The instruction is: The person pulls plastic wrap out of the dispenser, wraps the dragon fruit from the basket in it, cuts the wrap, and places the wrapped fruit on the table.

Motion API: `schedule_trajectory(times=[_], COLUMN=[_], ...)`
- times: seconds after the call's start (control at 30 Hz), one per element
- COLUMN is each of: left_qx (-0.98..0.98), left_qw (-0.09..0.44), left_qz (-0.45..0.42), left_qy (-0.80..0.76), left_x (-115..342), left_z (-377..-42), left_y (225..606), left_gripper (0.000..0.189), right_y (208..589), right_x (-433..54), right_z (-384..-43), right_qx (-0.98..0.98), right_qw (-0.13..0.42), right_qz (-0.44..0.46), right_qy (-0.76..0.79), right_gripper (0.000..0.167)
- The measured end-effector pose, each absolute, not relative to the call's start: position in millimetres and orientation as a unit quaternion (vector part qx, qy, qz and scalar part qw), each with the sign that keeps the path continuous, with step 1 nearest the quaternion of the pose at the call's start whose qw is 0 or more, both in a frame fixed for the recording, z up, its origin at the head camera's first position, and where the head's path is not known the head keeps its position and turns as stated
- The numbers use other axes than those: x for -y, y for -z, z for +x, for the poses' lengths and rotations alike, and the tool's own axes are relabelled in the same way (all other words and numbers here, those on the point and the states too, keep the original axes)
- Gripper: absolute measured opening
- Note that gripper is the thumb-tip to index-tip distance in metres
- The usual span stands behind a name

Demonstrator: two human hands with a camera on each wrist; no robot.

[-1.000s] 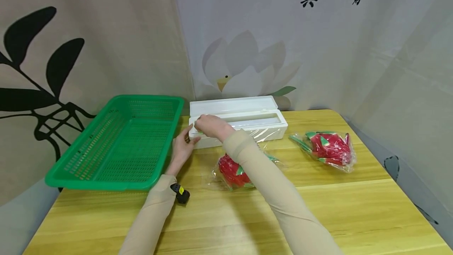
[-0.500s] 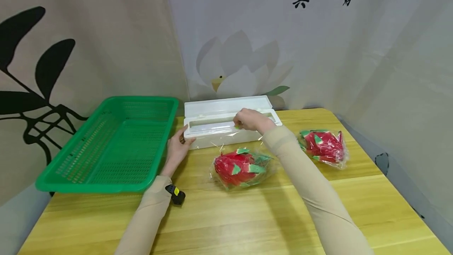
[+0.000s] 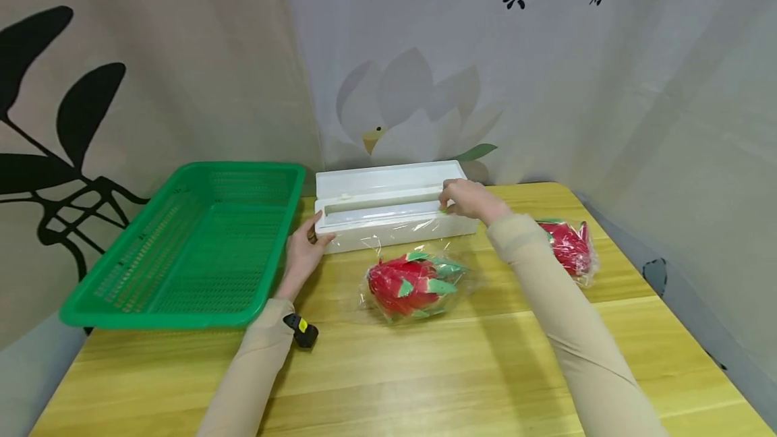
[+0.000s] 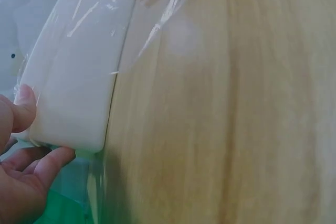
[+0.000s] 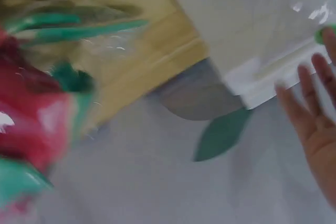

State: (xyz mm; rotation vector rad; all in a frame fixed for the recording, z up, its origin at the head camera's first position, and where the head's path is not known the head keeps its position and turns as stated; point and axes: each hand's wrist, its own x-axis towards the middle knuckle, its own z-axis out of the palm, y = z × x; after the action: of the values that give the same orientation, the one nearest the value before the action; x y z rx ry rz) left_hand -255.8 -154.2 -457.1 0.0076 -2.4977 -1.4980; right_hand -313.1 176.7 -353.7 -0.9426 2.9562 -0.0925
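Observation:
A long white cling film box [image 3: 364,240] with its lid [image 3: 388,181] raised stands at the back of the table. My left hand [image 3: 301,251] holds its left end, thumb on the front and fingers at the end face, as the left wrist view shows. Near the right end, my right hand [image 3: 470,199] pinches a small green slide cutter [image 5: 324,34] on the box's edge; the other fingers are spread in the right wrist view. Clear film [image 4: 113,22] hangs down the front of the box. In front lies a red and green dragon fruit [image 3: 403,285], wrapped in clear film.
A large green plastic basket [image 3: 164,321] stands left of the box. A second wrapped dragon fruit [image 3: 570,246] lies at the right, partly behind my right sleeve [image 3: 564,302]. A printed curtain [image 3: 243,86] hangs behind the wooden table [image 3: 388,383].
My right hand has slid along the box from its left end to near its right end with the green slide cutter. My left hand has stayed on the left end.

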Motion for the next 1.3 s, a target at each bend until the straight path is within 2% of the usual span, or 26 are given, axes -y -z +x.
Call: schedule_trajectory(times=[0.33,0.7,1.07,1.2,1.3], left_qx=[0.850,0.847,0.847,0.856,0.865], left_qw=[0.117,0.113,0.112,0.120,0.134], left_qz=[-0.007,-0.009,-0.009,-0.005,-0.004], left_qy=[0.513,0.520,0.520,0.503,0.483], left_x=[159,161,158,158,157], left_z=[-256,-256,-257,-255,-253], left_y=[456,458,459,458,457], left_gripper=[0.059,0.059,0.059,0.059,0.059], right_y=[357,366,374,374,372], right_x=[-188,-224,-242,-244,-239], right_z=[-318,-312,-313,-311,-308], right_qx=[-0.947,-0.952,-0.949,-0.953,-0.961], right_qw=[0.031,0.003,-0.002,0.009,0.019], right_qz=[-0.307,-0.287,-0.280,-0.271,-0.258], right_qy=[0.090,0.109,0.143,0.132,0.094], right_gripper=[0.006,0.003,0.010,0.005,0.016])
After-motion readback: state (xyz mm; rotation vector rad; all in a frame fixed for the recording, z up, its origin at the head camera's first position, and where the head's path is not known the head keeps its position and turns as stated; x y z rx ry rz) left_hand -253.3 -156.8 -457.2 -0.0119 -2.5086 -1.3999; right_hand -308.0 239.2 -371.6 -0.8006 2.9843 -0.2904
